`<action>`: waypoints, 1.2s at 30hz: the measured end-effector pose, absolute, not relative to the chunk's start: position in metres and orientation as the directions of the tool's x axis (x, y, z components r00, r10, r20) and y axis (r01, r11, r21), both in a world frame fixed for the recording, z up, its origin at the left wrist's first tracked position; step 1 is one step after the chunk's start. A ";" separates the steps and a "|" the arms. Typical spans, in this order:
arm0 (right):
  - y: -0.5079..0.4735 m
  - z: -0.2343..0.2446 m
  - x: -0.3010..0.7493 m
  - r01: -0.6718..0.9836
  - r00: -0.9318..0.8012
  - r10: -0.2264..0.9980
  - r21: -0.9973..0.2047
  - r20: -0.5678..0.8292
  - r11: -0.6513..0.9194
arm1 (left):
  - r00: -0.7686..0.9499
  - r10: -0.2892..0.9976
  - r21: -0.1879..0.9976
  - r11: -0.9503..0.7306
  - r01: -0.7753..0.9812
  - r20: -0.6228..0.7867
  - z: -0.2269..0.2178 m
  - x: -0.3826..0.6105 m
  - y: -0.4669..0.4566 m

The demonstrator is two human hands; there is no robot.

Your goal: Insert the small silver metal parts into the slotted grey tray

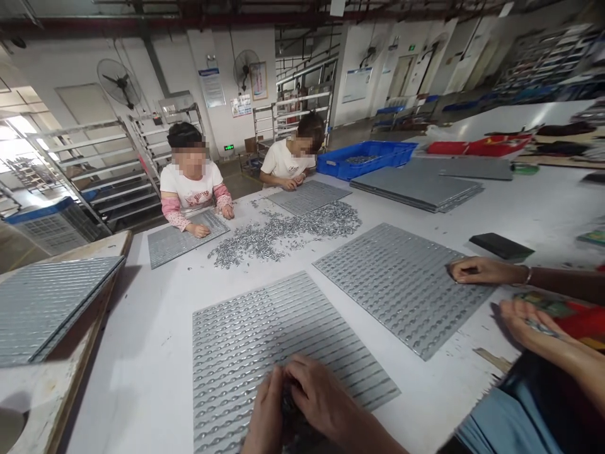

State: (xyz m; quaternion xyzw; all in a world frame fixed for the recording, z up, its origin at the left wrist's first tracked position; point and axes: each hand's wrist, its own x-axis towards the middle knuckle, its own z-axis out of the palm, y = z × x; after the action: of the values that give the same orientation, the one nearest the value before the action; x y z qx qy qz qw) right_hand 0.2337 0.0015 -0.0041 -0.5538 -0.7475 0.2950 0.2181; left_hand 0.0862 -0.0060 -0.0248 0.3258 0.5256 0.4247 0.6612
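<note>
My left hand (pixel 265 413) and my right hand (pixel 321 397) are together at the near edge of a grey slotted metal tray (pixel 265 334) on the white table. Both hands have their fingers curled and pinched around something small and dark that I cannot make out. A heap of small silver metal pieces (pixel 288 232) lies further back in the middle of the table, out of reach of my hands.
A co-worker's hands (pixel 477 271) rest beside a second tray (pixel 401 284) on the right. Two people across the table work at their own trays (pixel 182 238). More trays are stacked at left (pixel 42 302) and far right (pixel 416 186). A blue bin (pixel 363 157) stands behind.
</note>
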 end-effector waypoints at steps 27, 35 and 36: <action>0.078 -0.068 0.243 0.685 -0.046 0.996 -0.724 0.074 0.086 | 0.070 0.780 0.647 0.562 -0.515 -0.621 -0.034 0.069 0.001; 0.079 -0.081 0.241 0.796 -0.016 1.000 -0.604 0.017 0.023 | 0.118 0.807 0.658 0.548 -0.516 -0.579 -0.025 0.072 0.002; 0.079 -0.080 0.241 0.811 -0.017 1.000 -0.585 0.016 0.023 | 0.119 0.813 0.666 0.542 -0.513 -0.570 -0.025 0.072 0.002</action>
State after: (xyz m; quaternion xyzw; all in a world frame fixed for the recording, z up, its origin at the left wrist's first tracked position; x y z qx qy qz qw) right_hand 0.2413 0.0793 -0.0797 -0.6654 -0.6801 0.2137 0.2212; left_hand 0.0719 0.0017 -0.0254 0.1544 0.4849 0.4531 0.7319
